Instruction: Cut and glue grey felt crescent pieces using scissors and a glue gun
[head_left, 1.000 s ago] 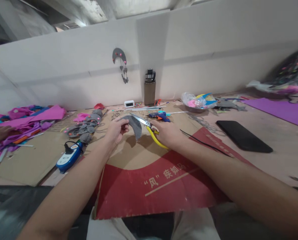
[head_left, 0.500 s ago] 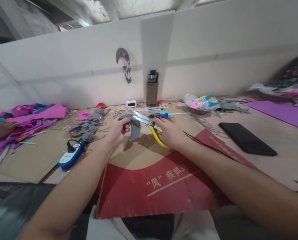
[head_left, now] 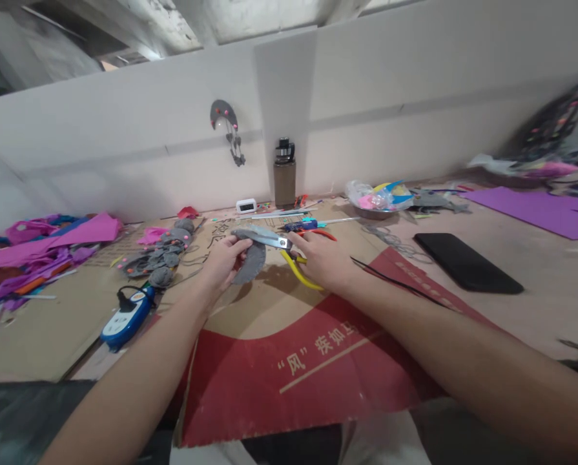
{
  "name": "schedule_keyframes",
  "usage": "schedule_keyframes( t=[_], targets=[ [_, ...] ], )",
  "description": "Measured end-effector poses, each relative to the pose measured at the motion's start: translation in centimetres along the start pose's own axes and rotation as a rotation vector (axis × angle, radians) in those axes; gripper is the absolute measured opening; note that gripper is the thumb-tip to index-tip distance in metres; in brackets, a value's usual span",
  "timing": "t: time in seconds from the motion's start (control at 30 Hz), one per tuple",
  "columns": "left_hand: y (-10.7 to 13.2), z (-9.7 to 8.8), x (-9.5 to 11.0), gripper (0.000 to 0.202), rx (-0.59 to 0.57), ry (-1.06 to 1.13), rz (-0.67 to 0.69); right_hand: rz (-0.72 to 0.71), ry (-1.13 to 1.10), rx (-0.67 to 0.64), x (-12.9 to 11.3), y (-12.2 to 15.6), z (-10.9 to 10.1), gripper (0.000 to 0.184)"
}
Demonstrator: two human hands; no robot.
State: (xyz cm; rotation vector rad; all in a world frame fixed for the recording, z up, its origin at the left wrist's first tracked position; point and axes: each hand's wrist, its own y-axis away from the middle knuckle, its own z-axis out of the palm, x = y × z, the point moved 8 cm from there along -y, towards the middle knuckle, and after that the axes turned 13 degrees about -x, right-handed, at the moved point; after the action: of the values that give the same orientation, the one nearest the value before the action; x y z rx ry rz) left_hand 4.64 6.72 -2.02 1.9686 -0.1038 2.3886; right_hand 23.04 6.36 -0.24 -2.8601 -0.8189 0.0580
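My left hand (head_left: pixel 224 259) pinches a curved piece of grey felt (head_left: pixel 250 258) above the cardboard sheet (head_left: pixel 289 349). My right hand (head_left: pixel 320 258) grips yellow-handled scissors (head_left: pixel 289 255), whose metal blades lie across the top of the felt, close together. Both hands hover near the middle of the table, a little beyond the red printed part of the cardboard.
A blue glue gun (head_left: pixel 301 225), brown bottle (head_left: pixel 284 175), small white clock (head_left: pixel 245 205) and bowl of coloured scraps (head_left: pixel 376 197) stand behind the hands. Grey felt shapes (head_left: pixel 165 248) and a blue power strip (head_left: pixel 124 316) lie left, a black phone (head_left: pixel 465 261) right, pink and purple sheets (head_left: pixel 51 236) far left.
The scissor blades have closed across the felt's top edge. The felt has turned in my left hand. A hand at the far left edge is no longer in view.
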Motion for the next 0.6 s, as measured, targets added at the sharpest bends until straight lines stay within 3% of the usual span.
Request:
schedule_keyframes(
  t=[0.27, 0.6],
  targets=[
    [0.06, 0.22, 0.46, 0.018, -0.052, 0.022, 0.044, -0.012, -0.028, -0.018, 0.39, -0.18, -0.14, 0.045],
    [0.08, 0.17, 0.38, 0.015, -0.023, 0.068, 0.023, -0.028, -0.013, 0.01, 0.6, -0.32, 0.03, 0.044]
  ],
)
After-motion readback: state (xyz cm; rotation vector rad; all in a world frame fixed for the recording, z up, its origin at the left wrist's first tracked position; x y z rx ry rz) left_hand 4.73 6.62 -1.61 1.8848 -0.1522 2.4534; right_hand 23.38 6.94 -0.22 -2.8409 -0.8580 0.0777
